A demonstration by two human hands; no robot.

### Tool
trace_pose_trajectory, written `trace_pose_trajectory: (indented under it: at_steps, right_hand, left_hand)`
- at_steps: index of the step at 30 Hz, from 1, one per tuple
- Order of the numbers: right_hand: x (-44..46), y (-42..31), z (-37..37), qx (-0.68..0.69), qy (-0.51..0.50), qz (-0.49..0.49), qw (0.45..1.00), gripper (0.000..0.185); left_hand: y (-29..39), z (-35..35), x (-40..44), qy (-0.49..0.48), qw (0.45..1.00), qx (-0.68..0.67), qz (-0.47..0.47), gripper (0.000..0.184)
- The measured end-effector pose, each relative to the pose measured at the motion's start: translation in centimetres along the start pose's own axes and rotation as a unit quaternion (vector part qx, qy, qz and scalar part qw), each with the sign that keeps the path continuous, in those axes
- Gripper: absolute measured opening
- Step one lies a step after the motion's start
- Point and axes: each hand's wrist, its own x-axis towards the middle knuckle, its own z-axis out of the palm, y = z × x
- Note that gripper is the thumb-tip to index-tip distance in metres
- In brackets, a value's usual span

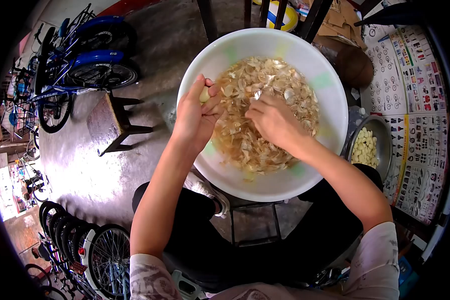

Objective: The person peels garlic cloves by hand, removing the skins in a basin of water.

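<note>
A large white plastic basin [330, 120] sits between my knees, with water and a thick layer of papery garlic skins [255, 145] in it. Over its left rim, my left hand [197, 112] is raised with curled fingers around a pale garlic clove [204, 94]. Low over the floating skins, my right hand [275, 120] has its fingers bent downward and pressed together. A small shiny bit shows at those fingertips, but motion blur hides what they pinch.
A metal bowl of peeled garlic cloves [365, 149] stands to the right, beside a printed poster sheet [410, 105]. A wooden stool [107, 122] is on the left. Bicycles [95, 55] line the left side, and a ball [354, 67] lies behind the basin.
</note>
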Motion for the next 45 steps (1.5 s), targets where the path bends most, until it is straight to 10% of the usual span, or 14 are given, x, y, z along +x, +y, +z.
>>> trace_pose_trajectory:
  at_steps: [27, 29, 34, 36, 39, 40, 45]
  right_hand:
    - [1.6, 1.7, 0.5, 0.288, -0.024, 0.274, 0.917, 0.026]
    - [2.2, 1.1, -1.4, 0.488, -0.120, 0.403, 0.765, 0.017]
    - [1.0, 1.3, 0.2, 0.670, -0.056, 0.372, 0.640, 0.021]
    - [1.1, 0.3, 0.8, 0.793, -0.026, 0.396, 0.463, 0.032]
    - [1.6, -2.5, -1.0, 0.859, -0.034, 0.376, 0.345, 0.043]
    - [2.0, -3.9, -2.9, 0.860, -0.005, 0.403, 0.312, 0.050]
    - [1.8, -2.8, -3.2, 0.852, 0.055, 0.385, 0.350, 0.038]
  left_hand:
    - [0.8, -0.8, -0.1, 0.014, 0.996, 0.076, 0.039, 0.039]
    - [0.7, -0.6, 0.2, 0.030, 0.997, 0.068, 0.036, 0.041]
    - [-0.2, -0.5, 0.6, -0.021, 0.979, 0.194, 0.055, 0.046]
    - [-0.8, 0.3, 0.1, -0.079, 0.901, 0.398, 0.150, 0.053]
    - [-3.1, 0.7, -0.6, -0.168, 0.831, 0.494, 0.191, 0.055]
    - [-2.6, 0.8, -0.4, -0.241, 0.717, 0.599, 0.264, 0.052]
    - [-1.9, 1.3, -0.5, -0.295, 0.671, 0.579, 0.358, 0.040]
